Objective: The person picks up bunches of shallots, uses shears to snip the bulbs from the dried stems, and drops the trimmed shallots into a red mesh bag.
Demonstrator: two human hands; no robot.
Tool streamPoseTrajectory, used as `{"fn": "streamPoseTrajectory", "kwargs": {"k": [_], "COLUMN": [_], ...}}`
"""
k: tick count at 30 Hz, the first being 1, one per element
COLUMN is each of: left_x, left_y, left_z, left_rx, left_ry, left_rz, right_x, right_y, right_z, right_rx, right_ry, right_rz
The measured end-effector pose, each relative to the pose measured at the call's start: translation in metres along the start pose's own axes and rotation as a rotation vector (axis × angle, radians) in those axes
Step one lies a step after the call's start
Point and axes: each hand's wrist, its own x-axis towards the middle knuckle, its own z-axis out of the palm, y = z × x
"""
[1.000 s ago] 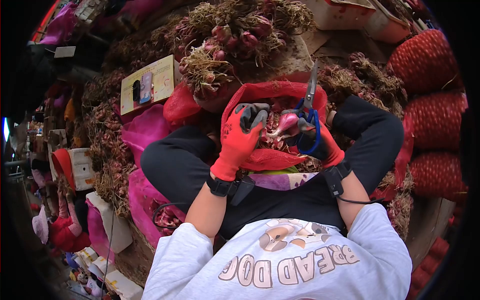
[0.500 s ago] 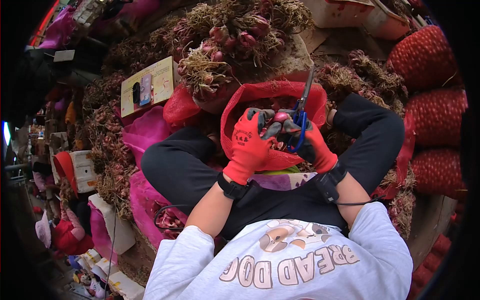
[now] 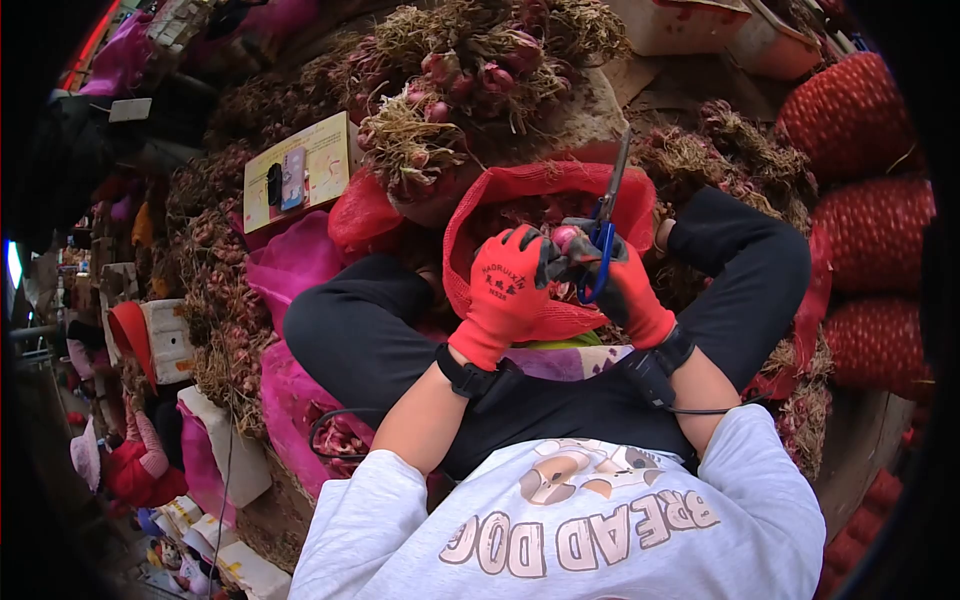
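My left hand (image 3: pixel 503 285), in a red work glove with dark fingertips, is closed with its fingers curled against a small pink-purple shallot (image 3: pixel 565 237). My right hand (image 3: pixel 630 290), gloved the same way, grips blue-handled scissors (image 3: pixel 603 255), their blades pointing up and away from me. The right thumb and fingertips also meet the shallot, so both hands touch it. Exactly what the left fingertips pinch is partly hidden. Below the hands, a red mesh bag (image 3: pixel 480 200) stands with its mouth open and loose shallots inside, between my bent legs.
Bunches of shallots with dry stalks (image 3: pixel 480 75) are heaped in front. Full red mesh sacks (image 3: pixel 865 230) are stacked at right. A phone (image 3: pixel 292 178) lies on a yellow box (image 3: pixel 330 150) at left. Another person (image 3: pixel 140 465) in red sits at far left.
My left hand has turned, its fingers curling in tighter around the shallot's near side. The shallot has shifted slightly. The right hand and scissors have barely moved.
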Motion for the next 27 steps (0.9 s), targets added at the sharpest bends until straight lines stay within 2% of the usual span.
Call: {"fn": "streamPoseTrajectory", "kwargs": {"k": [1, 2, 5, 6, 9, 10, 11, 14, 15, 17, 21, 23, 24, 27], "left_x": [-0.001, -0.004, -0.005, -0.006, -0.002, -0.001, 0.0, 0.001, -0.003, -0.012, -0.008, 0.0, 0.005, 0.002], "left_y": [0.002, -0.004, -0.001, 0.0, 0.003, 0.002, 0.001, 0.002, -0.005, -0.024, -0.02, -0.009, -0.004, -0.011], "left_z": [0.001, 0.008, 0.009, 0.008, 0.008, 0.008, 0.007, -0.004, -0.002, 0.012, 0.017, 0.006, 0.001, 0.016], "left_rx": [0.003, -0.092, -0.132, -0.08, 0.033, 0.044, 0.057, 0.158, 0.136, 0.09, -0.204, -0.583, -0.774, -0.965], "left_ry": [0.003, -0.124, -0.099, -0.087, -0.081, -0.096, -0.11, -0.1, -0.184, -0.348, -0.147, -0.139, -0.132, -0.035], "left_rz": [-0.002, -0.119, -0.151, -0.084, 0.078, 0.098, 0.116, 0.085, 0.005, -0.154, -0.195, -0.314, -0.373, -0.489], "right_x": [-0.001, -0.003, -0.002, -0.002, -0.001, -0.001, 0.0, 0.011, 0.01, 0.014, 0.012, 0.016, 0.012, 0.008], "right_y": [0.0, -0.002, -0.006, -0.007, 0.006, 0.005, 0.005, -0.004, -0.008, -0.022, -0.014, -0.006, 0.0, 0.011], "right_z": [0.001, 0.003, 0.003, 0.0, -0.029, -0.035, -0.041, -0.055, -0.059, -0.068, -0.063, -0.065, -0.061, -0.046], "right_rx": [-0.011, -0.022, -0.05, -0.058, 0.249, 0.14, 0.224, 0.456, 0.445, 0.47, 0.62, 0.7, 0.723, 0.719], "right_ry": [0.016, 0.032, 0.008, -0.012, -0.153, -0.001, -0.032, -0.191, -0.111, -0.175, -0.255, -0.343, -0.289, -0.229], "right_rz": [-0.003, -0.007, -0.018, -0.02, 0.046, 0.124, 0.103, -0.016, -0.074, 0.009, 0.066, 0.161, 0.184, 0.23]}}
